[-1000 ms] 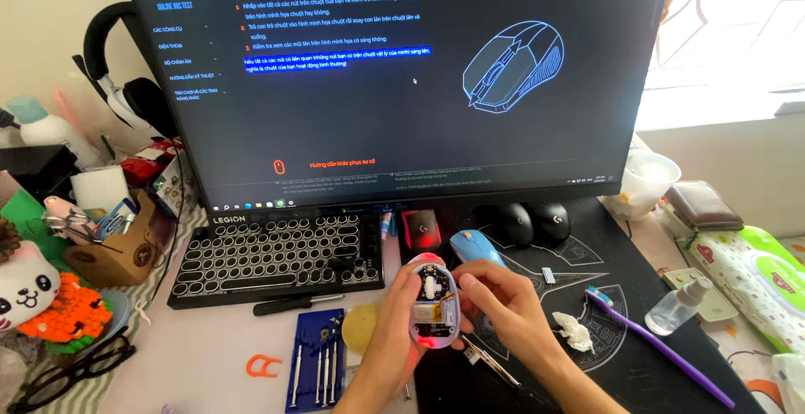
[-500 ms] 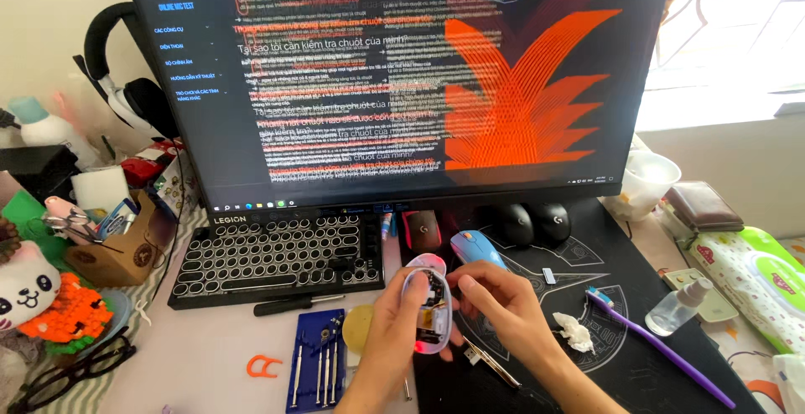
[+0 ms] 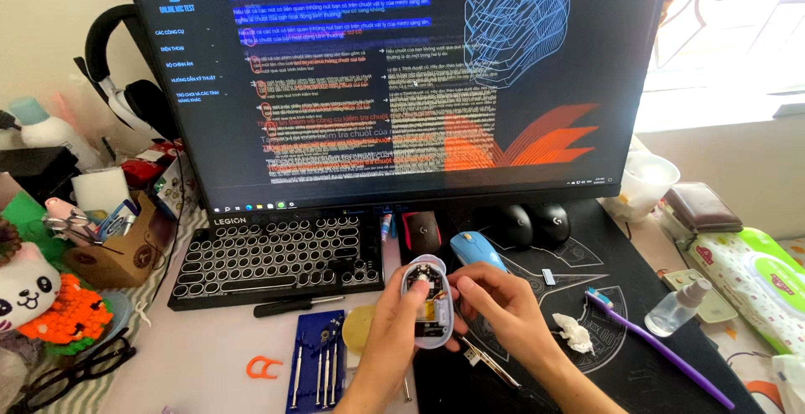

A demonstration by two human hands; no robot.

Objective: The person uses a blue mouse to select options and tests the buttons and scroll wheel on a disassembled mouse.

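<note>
My left hand [image 3: 392, 330] holds an opened computer mouse base [image 3: 426, 303], pale lilac, with its circuit board and battery exposed, tilted up above the desk. My right hand [image 3: 495, 305] pinches at the right side of the board with thumb and fingers. The blue mouse top shell [image 3: 475, 249] lies just behind my hands on the black mat [image 3: 587, 255]. A blue screwdriver kit [image 3: 315, 370] lies to the left of my left wrist, and a black screwdriver [image 3: 295, 304] rests in front of the keyboard.
A black round-key keyboard [image 3: 277, 256] sits under a large monitor [image 3: 402, 70]. Behind are a red-black mouse [image 3: 422, 231] and two black mice [image 3: 530, 224]. A purple toothbrush [image 3: 654, 347], small spray bottle [image 3: 679, 307], crumpled tissue [image 3: 573, 332], wipes pack [image 3: 755, 280], glasses [image 3: 71, 368], orange clip [image 3: 262, 368].
The page on the monitor has scrolled: the mouse drawing moved up and orange artwork appeared. My hands stayed on the opened mouse, with my right fingers shifting on the board.
</note>
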